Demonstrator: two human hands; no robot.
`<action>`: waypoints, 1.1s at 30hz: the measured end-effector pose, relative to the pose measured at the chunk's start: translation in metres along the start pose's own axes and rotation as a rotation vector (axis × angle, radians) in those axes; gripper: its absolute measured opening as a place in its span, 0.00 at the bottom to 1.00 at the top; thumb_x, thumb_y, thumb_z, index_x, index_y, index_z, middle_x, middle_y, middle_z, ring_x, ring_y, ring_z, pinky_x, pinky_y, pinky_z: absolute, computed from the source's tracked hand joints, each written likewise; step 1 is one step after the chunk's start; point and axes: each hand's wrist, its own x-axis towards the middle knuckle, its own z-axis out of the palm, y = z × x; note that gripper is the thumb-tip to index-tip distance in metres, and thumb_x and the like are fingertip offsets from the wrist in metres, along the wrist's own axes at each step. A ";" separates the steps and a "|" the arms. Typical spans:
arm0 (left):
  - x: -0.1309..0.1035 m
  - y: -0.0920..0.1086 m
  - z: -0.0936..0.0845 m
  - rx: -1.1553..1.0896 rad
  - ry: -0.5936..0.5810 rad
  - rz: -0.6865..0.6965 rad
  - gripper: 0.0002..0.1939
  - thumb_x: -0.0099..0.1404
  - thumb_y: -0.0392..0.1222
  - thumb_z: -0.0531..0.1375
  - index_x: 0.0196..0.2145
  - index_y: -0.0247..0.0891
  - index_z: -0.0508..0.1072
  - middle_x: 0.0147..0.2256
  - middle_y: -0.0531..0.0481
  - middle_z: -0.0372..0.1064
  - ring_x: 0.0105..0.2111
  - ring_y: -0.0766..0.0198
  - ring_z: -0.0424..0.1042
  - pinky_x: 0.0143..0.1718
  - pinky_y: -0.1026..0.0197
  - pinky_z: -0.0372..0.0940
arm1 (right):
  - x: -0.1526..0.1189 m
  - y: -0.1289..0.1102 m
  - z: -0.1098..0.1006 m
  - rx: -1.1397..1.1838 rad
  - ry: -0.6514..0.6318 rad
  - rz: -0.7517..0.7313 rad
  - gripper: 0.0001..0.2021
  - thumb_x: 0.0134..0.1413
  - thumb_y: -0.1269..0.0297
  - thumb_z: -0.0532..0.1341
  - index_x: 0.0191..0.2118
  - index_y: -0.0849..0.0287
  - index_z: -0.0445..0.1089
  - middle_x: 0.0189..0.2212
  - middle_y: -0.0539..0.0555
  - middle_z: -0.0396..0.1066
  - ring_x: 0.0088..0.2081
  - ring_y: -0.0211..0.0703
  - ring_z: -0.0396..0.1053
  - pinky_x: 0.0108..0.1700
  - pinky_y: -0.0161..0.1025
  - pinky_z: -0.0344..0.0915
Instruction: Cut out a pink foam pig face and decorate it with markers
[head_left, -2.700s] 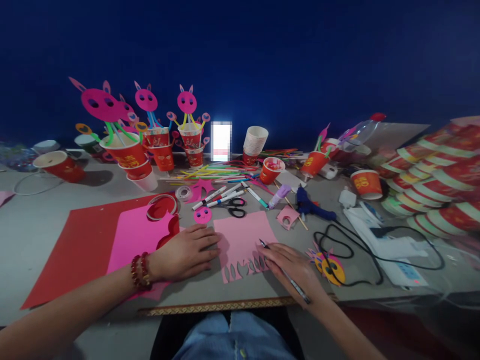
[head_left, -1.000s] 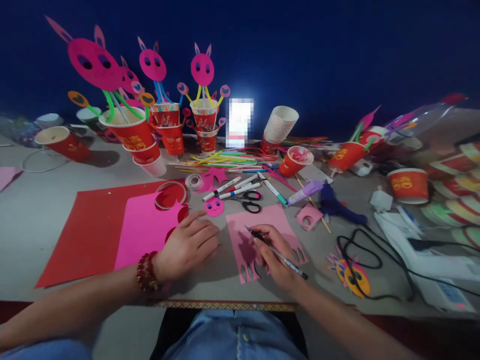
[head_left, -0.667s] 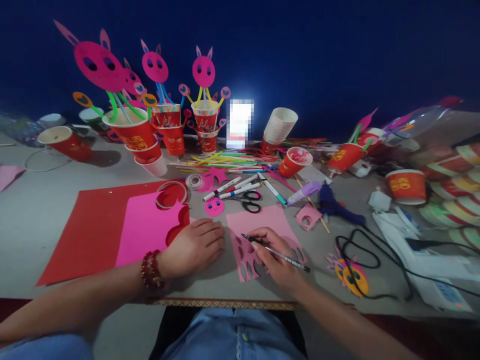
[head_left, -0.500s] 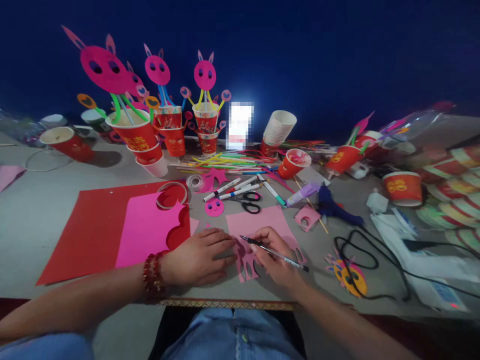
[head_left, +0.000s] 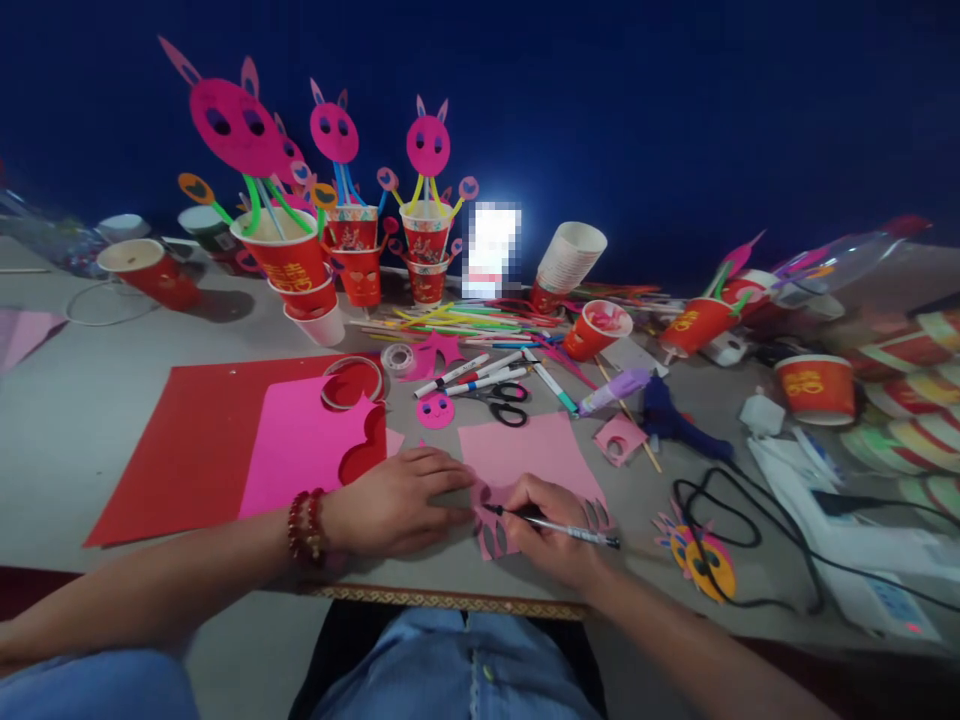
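Note:
A pale pink sheet (head_left: 525, 450) with cut-out holes along its near edge lies in front of me. My right hand (head_left: 551, 525) is closed around a black-and-clear pen (head_left: 570, 530), whose tip is at the sheet's lower left part. At that sheet's left edge, my left hand (head_left: 405, 500) rests palm down with fingers spread. Beyond it lie a small pink smiling face (head_left: 435, 410) and black-handled scissors (head_left: 508, 404). Several markers (head_left: 480, 375) sit just behind the scissors.
Red card (head_left: 180, 440) and bright pink card (head_left: 292, 440) lie left, under a tape roll (head_left: 351, 384). Cups with pink figures (head_left: 289, 260) stand behind. On the right are a blue glue gun (head_left: 686, 425), black cable (head_left: 720, 540), power strip (head_left: 847, 550) and purple tube (head_left: 615, 390).
The pen tip has moved down and closer to the cut-out holes, and my right fingers have curled lower. The view has shifted slightly.

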 end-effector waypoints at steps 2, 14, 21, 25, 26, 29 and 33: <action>-0.001 -0.002 0.001 -0.031 0.017 -0.002 0.16 0.70 0.45 0.55 0.54 0.46 0.71 0.58 0.42 0.63 0.56 0.51 0.64 0.59 0.47 0.57 | 0.000 0.002 0.002 -0.012 0.005 -0.004 0.07 0.50 0.71 0.55 0.23 0.56 0.63 0.18 0.46 0.64 0.22 0.36 0.61 0.27 0.33 0.56; -0.002 -0.001 0.000 -0.021 -0.006 -0.041 0.17 0.69 0.46 0.57 0.55 0.48 0.70 0.58 0.41 0.62 0.57 0.48 0.63 0.58 0.46 0.60 | 0.003 0.001 0.001 -0.049 0.005 -0.006 0.08 0.52 0.71 0.54 0.24 0.55 0.64 0.19 0.46 0.65 0.22 0.36 0.62 0.26 0.32 0.57; -0.002 0.000 -0.002 -0.009 -0.038 -0.050 0.19 0.69 0.46 0.57 0.56 0.49 0.69 0.59 0.42 0.61 0.57 0.49 0.62 0.59 0.47 0.59 | 0.002 0.004 0.003 -0.050 0.002 -0.026 0.08 0.53 0.70 0.54 0.25 0.55 0.63 0.20 0.46 0.65 0.22 0.36 0.62 0.27 0.32 0.57; -0.002 0.000 -0.001 -0.014 -0.047 -0.055 0.18 0.69 0.46 0.57 0.56 0.48 0.69 0.59 0.42 0.61 0.58 0.49 0.61 0.59 0.46 0.58 | 0.002 0.006 0.004 -0.044 0.005 -0.034 0.08 0.54 0.70 0.54 0.25 0.55 0.63 0.20 0.46 0.65 0.22 0.36 0.61 0.27 0.32 0.57; -0.002 0.000 -0.001 -0.015 -0.048 -0.054 0.18 0.69 0.46 0.57 0.56 0.48 0.69 0.59 0.42 0.61 0.58 0.49 0.61 0.59 0.46 0.58 | 0.002 0.006 0.004 -0.044 0.005 -0.037 0.08 0.54 0.70 0.54 0.25 0.55 0.63 0.20 0.46 0.65 0.22 0.36 0.61 0.27 0.32 0.57; -0.002 0.000 -0.001 -0.011 -0.039 -0.049 0.18 0.69 0.46 0.57 0.56 0.48 0.69 0.59 0.42 0.61 0.57 0.49 0.61 0.59 0.47 0.59 | 0.001 0.008 0.005 -0.044 0.007 -0.038 0.08 0.53 0.70 0.54 0.25 0.55 0.63 0.19 0.46 0.65 0.22 0.36 0.62 0.27 0.32 0.57; -0.002 0.000 -0.001 -0.015 -0.041 -0.054 0.18 0.69 0.46 0.56 0.55 0.48 0.70 0.59 0.42 0.61 0.57 0.49 0.61 0.59 0.46 0.58 | 0.001 0.008 0.005 -0.052 0.000 -0.041 0.08 0.53 0.71 0.54 0.25 0.55 0.63 0.20 0.46 0.65 0.22 0.36 0.62 0.27 0.32 0.56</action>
